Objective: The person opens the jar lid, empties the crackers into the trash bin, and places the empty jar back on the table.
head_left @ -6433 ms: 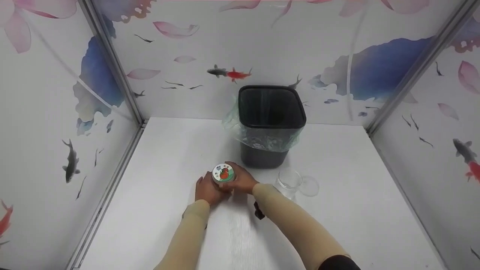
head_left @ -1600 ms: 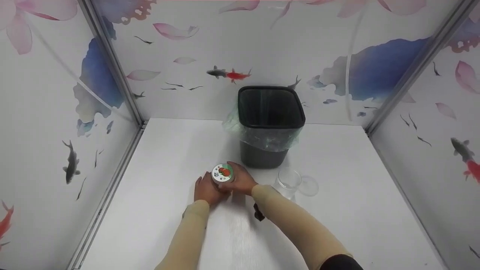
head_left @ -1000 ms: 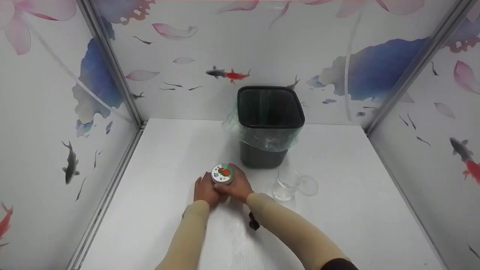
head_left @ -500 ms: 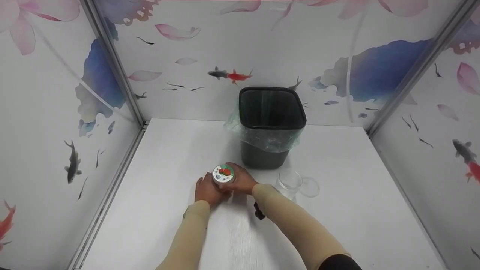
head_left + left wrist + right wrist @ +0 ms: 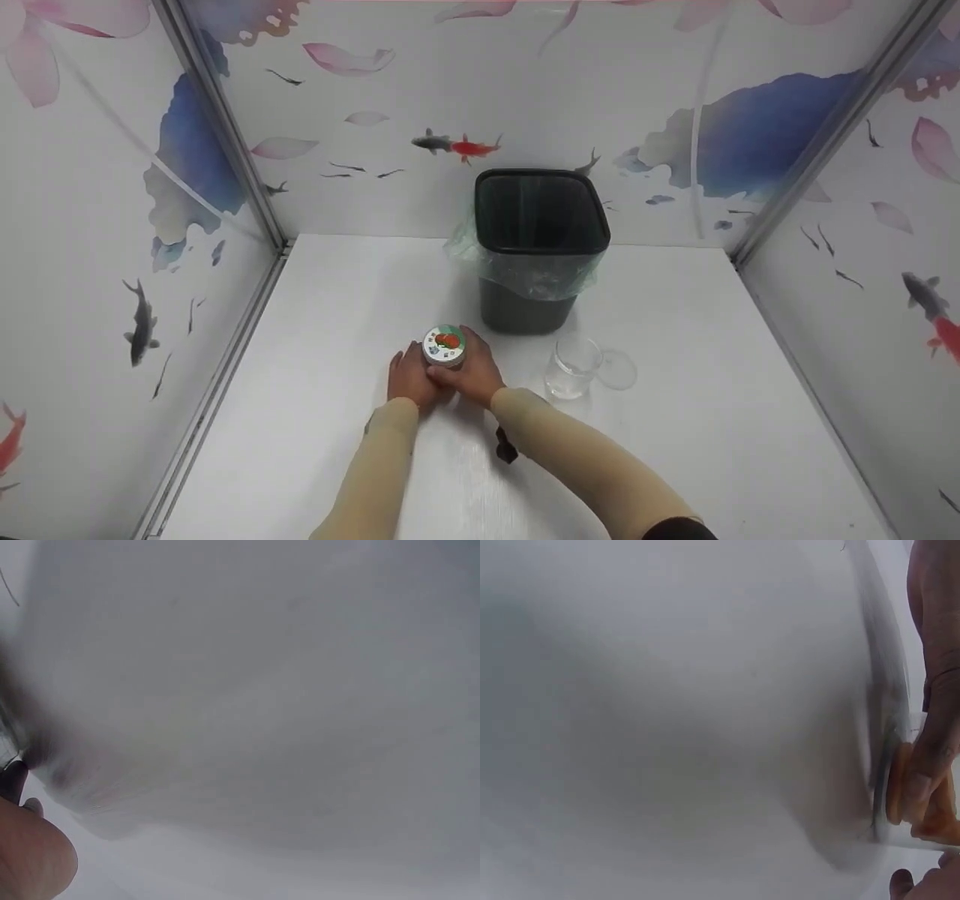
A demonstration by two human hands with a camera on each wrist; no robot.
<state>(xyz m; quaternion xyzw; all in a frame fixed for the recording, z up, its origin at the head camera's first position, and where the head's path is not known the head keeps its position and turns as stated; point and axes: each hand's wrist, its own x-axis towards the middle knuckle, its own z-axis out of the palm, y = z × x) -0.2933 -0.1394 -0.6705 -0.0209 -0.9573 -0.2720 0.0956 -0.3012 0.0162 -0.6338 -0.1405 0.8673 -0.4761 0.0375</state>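
**A:** Where is the jar (image 5: 445, 349), and what has hold of it?

**B:** It stands upright on the white tabletop (image 5: 337, 420), just in front of the black bin (image 5: 540, 247), at about seven o'clock from the bin's base. The left hand (image 5: 409, 381) wraps the glass body from the nine o'clock side. The right hand (image 5: 471, 373) curls round it from the three o'clock side, fingers up near the printed lid (image 5: 445, 343). Both grips are closed on the jar; neither is wide.

**B:** The right wrist view shows fingertips (image 5: 930, 765) pressed on clear glass with something orange behind it, so the jar looks filled.

**A:** How is it likely to handle, then?

**B:** Probably stiff and fairly heavy for its size, with smooth, slick walls. It would break if dropped or knocked against the bin. The lid seems to be metal, with a narrow edge that gives less to hold than the body.

**A:** So where is the best place to hold it?

**B:** Low on the body with the left palm, as a brace, so the base stays flat on the tabletop. The right fingers belong round the lid's rim, spread evenly. Squeezing the glass harder would likely not help much; a dry, full-palm contact should.

**A:** Anything close by to mind?

**B:** An empty clear glass (image 5: 572, 366) stands at three o'clock from the jar, near the right forearm, with a clear round lid (image 5: 617, 370) lying just beside it.
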